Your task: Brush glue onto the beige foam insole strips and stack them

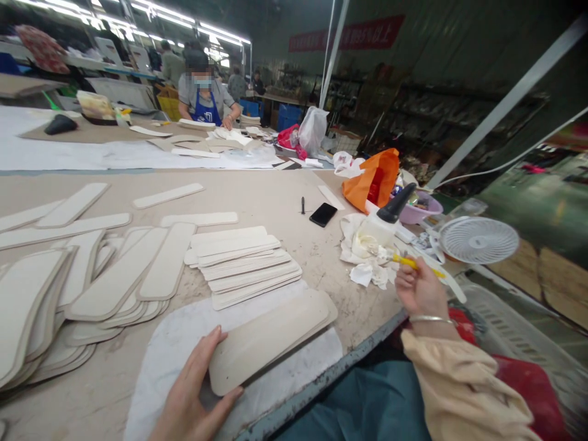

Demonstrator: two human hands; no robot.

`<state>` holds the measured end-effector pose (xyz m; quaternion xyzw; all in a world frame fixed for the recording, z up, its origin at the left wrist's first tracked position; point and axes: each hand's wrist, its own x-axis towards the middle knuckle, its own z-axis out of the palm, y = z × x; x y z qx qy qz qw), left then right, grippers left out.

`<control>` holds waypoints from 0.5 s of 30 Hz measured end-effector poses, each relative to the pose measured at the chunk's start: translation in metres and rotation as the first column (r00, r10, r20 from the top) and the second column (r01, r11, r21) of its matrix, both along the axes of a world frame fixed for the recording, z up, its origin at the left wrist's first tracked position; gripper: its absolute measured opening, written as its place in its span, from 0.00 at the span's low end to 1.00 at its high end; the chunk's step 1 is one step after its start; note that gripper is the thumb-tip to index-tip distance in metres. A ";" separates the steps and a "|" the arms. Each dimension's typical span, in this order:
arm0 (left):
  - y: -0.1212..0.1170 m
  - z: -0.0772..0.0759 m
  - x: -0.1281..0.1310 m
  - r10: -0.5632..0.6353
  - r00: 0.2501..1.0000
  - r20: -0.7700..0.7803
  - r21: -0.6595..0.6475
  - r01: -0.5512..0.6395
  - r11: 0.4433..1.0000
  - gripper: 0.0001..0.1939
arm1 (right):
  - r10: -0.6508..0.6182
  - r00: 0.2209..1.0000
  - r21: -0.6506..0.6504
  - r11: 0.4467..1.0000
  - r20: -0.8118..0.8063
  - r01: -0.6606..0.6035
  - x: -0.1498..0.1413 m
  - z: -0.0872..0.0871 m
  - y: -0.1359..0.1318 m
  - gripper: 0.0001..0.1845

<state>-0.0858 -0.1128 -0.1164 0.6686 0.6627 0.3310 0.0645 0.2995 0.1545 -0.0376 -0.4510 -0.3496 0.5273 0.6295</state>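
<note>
My left hand (197,383) grips the near left end of an off-white board strip with rounded corners (271,337), thumb at its lower edge and fingers at its upper edge. At least one more strip lies under it, on a white sheet (165,343). My right hand (422,288) is closed around a yellow-handled brush (408,262). Its tip points left into a cut-open white plastic jug (374,231) with a dark handle; pale paste shows there, and the tip itself is hard to make out. Crumpled whitish scraps (362,274) surround the jug.
A fanned stack of strips (243,260) lies beyond the sheet, with larger piles (101,275) to the left. Further back are a black phone (323,214) and an orange bag (374,177). A white fan (478,240) stands right. A masked co-worker (204,101) handles pieces across the table.
</note>
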 end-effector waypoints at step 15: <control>-0.001 0.012 0.007 -0.047 0.966 0.256 -0.059 0.064 0.996 0.50 | 0.584 0.700 -0.037 0.778 0.411 -0.628 -0.176 -0.014 -0.190 0.12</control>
